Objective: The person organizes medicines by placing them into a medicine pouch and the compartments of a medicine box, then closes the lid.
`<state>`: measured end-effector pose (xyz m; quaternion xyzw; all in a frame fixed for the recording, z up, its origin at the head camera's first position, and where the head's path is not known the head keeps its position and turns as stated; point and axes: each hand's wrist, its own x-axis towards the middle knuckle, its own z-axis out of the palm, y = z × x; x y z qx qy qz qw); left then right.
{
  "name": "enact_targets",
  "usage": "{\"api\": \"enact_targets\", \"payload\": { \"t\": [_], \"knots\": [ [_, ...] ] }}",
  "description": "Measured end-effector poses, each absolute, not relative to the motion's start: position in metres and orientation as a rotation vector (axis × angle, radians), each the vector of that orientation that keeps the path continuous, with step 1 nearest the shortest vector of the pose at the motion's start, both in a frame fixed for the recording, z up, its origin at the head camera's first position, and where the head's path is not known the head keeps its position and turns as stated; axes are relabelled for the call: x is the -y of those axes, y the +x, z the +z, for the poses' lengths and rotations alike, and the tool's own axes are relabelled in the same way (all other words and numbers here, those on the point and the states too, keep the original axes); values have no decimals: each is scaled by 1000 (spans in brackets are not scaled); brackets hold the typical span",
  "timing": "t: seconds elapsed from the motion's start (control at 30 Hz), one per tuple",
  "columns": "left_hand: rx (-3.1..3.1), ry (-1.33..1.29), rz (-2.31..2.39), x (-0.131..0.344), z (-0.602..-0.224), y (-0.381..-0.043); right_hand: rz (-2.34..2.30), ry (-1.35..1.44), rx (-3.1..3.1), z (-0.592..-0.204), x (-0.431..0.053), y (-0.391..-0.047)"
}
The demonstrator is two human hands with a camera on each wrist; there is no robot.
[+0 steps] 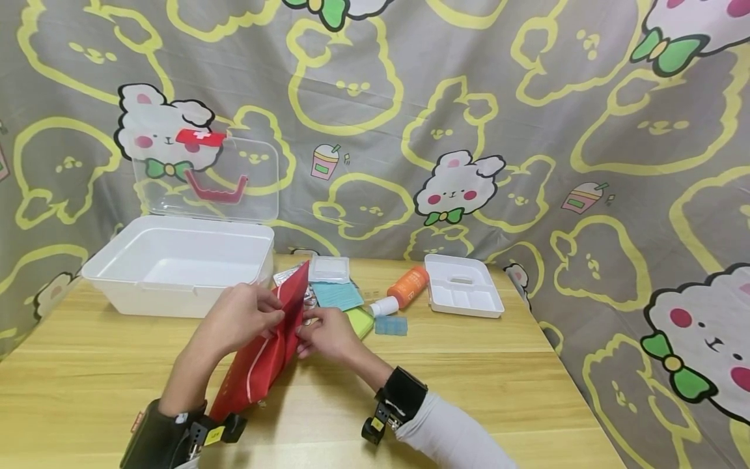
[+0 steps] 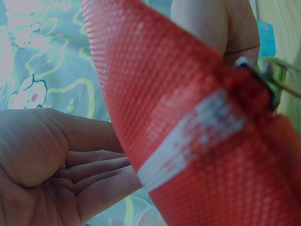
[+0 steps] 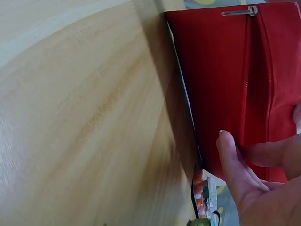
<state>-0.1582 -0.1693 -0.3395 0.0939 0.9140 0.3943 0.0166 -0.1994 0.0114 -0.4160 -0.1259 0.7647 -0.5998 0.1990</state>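
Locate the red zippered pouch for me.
In the head view, the red zippered pouch is left of centre, held by the left hand and right hand, nearer the camera than the open white box.

The tabletop [image 1: 504,384] offers passage at right; the red pouch [image 1: 268,363] and white box [image 1: 176,301] obstruct the left.

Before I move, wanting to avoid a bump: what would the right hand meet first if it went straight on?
The red pouch: the right hand appears to be touching its zippered side, though depth is unclear.

head view, forward and down; wrist views, close, sharing red pouch [image 3: 221,84]
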Motion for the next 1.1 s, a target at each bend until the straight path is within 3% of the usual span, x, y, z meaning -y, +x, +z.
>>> {"api": "enact_targets", "payload": {
  "t": [0.63, 1.1],
  "knots": [
    [-2822, 268, 1240, 174, -336, -157, -1388, -425, -2707, -388, -38, -240],
    [-2826, 268, 1238, 177, -334, -156, -1245, -375, -2813, -396, -44, -252]
  ]
}}
